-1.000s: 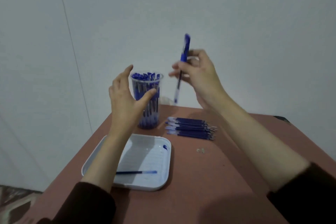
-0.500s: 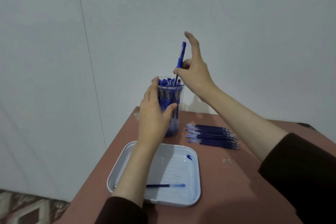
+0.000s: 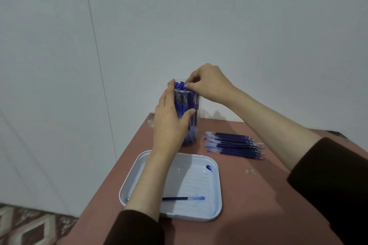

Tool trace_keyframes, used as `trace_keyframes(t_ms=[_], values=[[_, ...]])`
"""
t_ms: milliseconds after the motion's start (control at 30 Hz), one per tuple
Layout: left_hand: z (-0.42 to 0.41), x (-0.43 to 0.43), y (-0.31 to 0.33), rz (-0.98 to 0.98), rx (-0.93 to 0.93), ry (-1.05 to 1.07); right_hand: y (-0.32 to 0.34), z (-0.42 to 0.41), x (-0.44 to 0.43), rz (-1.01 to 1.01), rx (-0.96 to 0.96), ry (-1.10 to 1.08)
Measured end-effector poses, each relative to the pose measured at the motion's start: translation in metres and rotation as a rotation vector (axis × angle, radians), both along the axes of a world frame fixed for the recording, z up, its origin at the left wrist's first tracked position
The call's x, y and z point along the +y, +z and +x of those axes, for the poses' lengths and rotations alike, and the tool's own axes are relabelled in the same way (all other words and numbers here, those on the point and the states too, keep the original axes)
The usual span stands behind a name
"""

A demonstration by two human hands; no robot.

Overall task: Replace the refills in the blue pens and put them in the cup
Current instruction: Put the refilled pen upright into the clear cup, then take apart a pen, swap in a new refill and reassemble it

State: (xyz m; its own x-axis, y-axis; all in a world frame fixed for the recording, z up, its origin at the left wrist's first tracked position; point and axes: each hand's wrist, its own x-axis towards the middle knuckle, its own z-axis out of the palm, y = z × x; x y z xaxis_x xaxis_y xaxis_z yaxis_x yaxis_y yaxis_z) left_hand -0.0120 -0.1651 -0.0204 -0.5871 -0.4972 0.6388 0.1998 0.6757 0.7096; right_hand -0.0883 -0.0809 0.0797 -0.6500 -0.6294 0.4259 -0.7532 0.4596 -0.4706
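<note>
Clear cup [image 3: 196,109] of blue pens [image 3: 180,85]: left hand [image 3: 169,121] grips it, right hand [image 3: 209,83] seemingly pinches a pen top.

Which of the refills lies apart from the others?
The single refill in the white tray; the others form a pile on the table beside the cup.

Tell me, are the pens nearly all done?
Many blue pens already stand in the cup. Now the left hand holds the cup while the right hand pinches a pen top there. A pile of refills lies beside it, one refill in the tray, so more may remain.
</note>
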Motion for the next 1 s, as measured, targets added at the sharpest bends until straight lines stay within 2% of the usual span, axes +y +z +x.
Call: trace_keyframes(t_ms=[167,267,400,533,667,800,867,1000], values=[[0.001,0.001,0.0,-0.033,-0.004,0.014,0.001,0.005,0.0,0.08,0.048,-0.02],[0.008,0.012,0.001,-0.186,-0.059,0.154,-0.004,0.009,0.01,0.047,0.065,-0.01],[0.019,0.04,0.006,-0.425,0.137,0.221,-0.012,0.015,0.052,-0.092,0.064,-0.056],[0.016,0.085,0.006,-0.489,0.112,0.025,-0.037,0.013,0.122,-0.087,-0.029,-0.202],[0.008,0.125,-0.006,-0.548,-0.015,-0.188,-0.07,-0.013,0.203,0.147,-0.086,-0.49],[0.003,0.145,-0.015,-0.578,-0.091,-0.269,-0.09,-0.027,0.267,0.31,-0.146,-0.746],[0.002,0.148,-0.017,-0.588,-0.109,-0.276,-0.103,-0.031,0.283,0.306,-0.206,-0.785],[0.005,0.145,-0.02,-0.581,-0.165,-0.264,-0.116,-0.031,0.28,0.197,-0.256,-0.728]])
